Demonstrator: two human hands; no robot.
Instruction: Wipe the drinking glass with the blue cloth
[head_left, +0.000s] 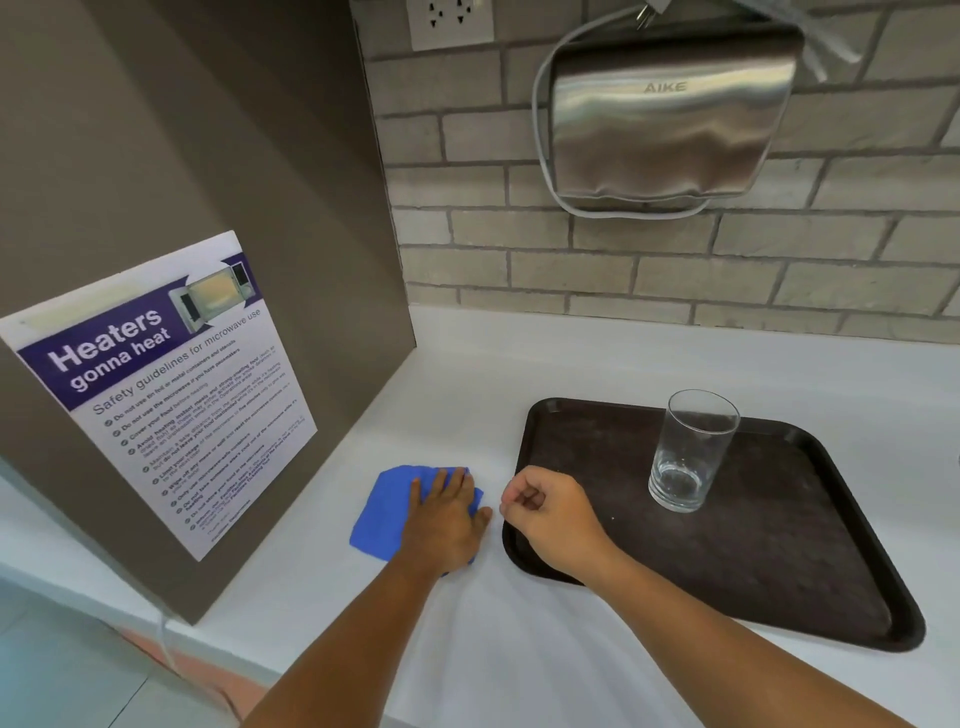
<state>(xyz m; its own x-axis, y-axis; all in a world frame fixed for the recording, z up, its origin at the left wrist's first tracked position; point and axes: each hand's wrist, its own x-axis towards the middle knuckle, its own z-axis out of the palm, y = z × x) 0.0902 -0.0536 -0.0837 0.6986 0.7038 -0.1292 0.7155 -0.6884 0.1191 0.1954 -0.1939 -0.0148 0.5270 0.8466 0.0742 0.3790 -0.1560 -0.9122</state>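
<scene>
A clear, empty drinking glass (691, 452) stands upright on a dark brown tray (779, 561) at the right of the white counter. A blue cloth (387, 512) lies flat on the counter left of the tray. My left hand (449, 519) rests palm down on the cloth with its fingers spread, covering the cloth's right part. My right hand (548, 512) hovers over the tray's left edge, fingers curled into a loose fist with nothing in it, a hand's width left of the glass.
A grey cabinet side (249, 260) with a microwave safety poster (161, 389) walls off the left. A steel hand dryer (665, 119) hangs on the brick wall behind, with a socket (449, 21) above. The counter's front edge runs at lower left.
</scene>
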